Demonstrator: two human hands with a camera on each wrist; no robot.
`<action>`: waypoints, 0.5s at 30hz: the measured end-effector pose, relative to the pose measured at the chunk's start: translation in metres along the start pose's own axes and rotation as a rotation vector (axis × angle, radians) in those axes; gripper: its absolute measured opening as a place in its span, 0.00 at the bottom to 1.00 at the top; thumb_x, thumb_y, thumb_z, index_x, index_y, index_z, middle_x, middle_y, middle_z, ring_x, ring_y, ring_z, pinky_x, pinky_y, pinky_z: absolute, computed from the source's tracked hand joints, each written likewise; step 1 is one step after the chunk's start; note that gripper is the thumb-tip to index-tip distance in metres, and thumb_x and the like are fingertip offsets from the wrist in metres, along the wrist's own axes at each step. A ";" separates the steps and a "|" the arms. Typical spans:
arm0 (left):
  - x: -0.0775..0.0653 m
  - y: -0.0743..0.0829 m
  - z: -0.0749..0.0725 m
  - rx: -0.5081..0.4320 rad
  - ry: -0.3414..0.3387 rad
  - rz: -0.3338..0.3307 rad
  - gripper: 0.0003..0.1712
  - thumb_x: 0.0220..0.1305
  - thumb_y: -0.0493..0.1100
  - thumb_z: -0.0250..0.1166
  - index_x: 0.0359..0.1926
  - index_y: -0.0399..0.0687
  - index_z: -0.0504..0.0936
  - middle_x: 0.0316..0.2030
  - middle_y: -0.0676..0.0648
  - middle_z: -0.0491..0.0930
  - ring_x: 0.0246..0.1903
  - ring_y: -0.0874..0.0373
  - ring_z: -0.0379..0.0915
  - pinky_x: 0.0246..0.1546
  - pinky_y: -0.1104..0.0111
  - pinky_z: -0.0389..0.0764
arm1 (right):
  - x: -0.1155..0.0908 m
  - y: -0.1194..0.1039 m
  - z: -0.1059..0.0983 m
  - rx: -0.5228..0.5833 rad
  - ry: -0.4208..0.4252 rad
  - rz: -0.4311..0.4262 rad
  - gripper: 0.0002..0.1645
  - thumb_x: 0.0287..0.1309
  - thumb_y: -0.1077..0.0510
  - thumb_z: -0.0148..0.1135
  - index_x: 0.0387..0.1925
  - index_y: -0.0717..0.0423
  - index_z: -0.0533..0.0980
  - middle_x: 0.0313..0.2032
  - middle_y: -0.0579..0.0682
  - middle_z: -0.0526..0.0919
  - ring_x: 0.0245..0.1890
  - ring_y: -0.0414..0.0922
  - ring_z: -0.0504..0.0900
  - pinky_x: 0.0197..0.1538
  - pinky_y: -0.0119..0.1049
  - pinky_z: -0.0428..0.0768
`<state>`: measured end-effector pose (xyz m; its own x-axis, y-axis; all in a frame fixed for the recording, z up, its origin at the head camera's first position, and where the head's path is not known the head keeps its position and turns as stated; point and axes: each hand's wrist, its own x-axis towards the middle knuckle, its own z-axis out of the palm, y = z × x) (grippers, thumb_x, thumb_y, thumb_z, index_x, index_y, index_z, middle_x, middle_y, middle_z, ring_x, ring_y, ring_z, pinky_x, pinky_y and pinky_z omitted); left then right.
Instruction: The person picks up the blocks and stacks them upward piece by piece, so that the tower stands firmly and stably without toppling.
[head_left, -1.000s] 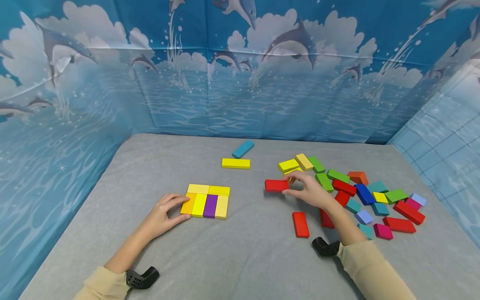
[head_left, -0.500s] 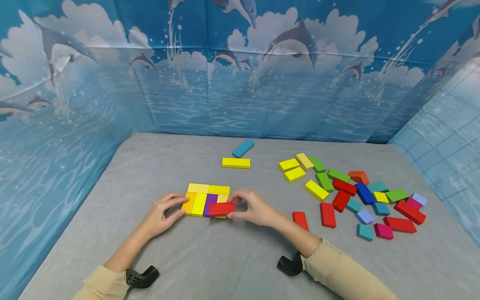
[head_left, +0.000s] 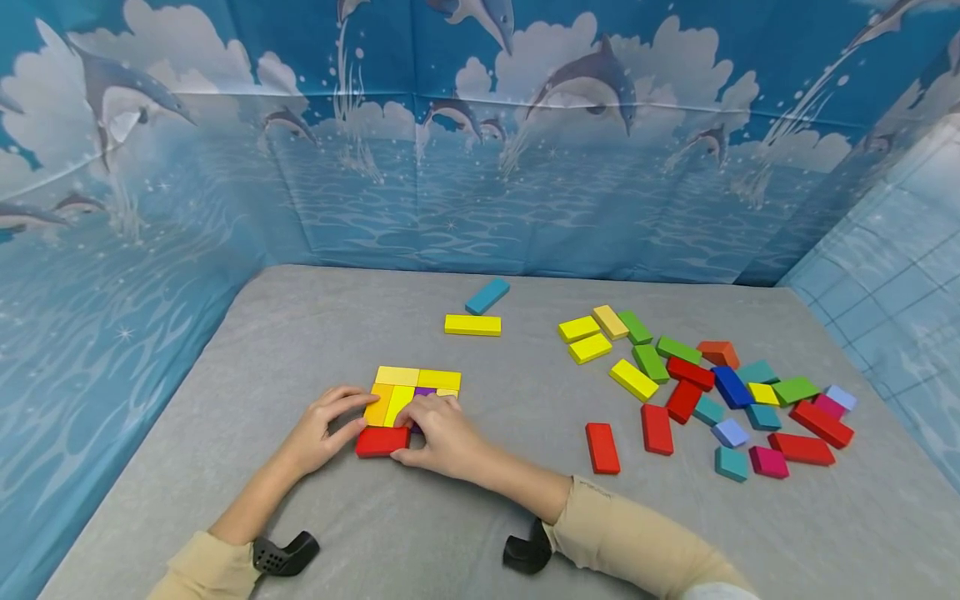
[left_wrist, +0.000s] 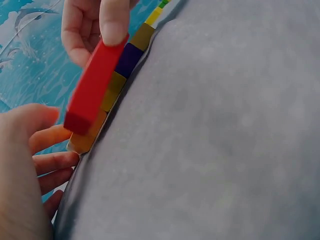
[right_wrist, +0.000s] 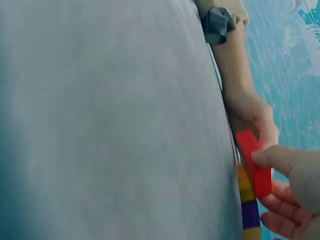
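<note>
Right hand (head_left: 446, 437): thumb and fingers pinch the red block (head_left: 382, 442) by its right end. Block runs lengthwise along the near edge of the laid-out group, in front of the orange block (head_left: 381, 407) and the yellow block (head_left: 401, 405). Wrist views suggest it is raised off the bench (head_left: 420, 542); whether any edge touches cannot be told.

Left hand (head_left: 330, 425): fingers extended, gripping nothing; fingertips at the left side of the orange block, thumb near the red block's left end.

Purple block (head_left: 425, 392) is partly hidden by the right hand.

Judgement: step in hand reads as seating the red block against the near edge. Method: line its left end up with the orange block's outer side, level it, lower straight down, then slide it gently away from the body until the long faces meet. Left fingers best serve as a light stop; pressing hard could skew the row. Release by spreading the pinch evenly, so the thumb does not drag the block.
</note>
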<state>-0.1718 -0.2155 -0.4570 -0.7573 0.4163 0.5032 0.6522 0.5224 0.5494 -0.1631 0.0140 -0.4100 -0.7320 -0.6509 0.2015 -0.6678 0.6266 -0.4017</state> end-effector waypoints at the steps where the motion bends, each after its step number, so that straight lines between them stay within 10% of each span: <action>1: 0.000 0.000 0.000 -0.001 -0.002 0.005 0.19 0.52 0.33 0.64 0.48 0.41 0.80 0.44 0.47 0.77 0.45 0.53 0.70 0.47 0.64 0.71 | 0.000 -0.001 0.002 -0.023 0.004 0.002 0.19 0.47 0.45 0.68 0.37 0.51 0.77 0.33 0.42 0.77 0.37 0.38 0.72 0.50 0.37 0.66; 15: 0.000 0.000 0.000 0.007 -0.019 -0.008 0.23 0.47 0.35 0.68 0.48 0.42 0.79 0.44 0.47 0.76 0.46 0.53 0.70 0.47 0.60 0.71 | 0.002 -0.003 0.013 -0.115 0.041 0.026 0.21 0.45 0.43 0.68 0.34 0.50 0.73 0.31 0.42 0.72 0.36 0.38 0.69 0.47 0.34 0.68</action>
<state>-0.1717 -0.2155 -0.4575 -0.7630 0.4262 0.4859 0.6459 0.5308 0.5486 -0.1603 0.0052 -0.4204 -0.7527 -0.6171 0.2294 -0.6578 0.6898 -0.3025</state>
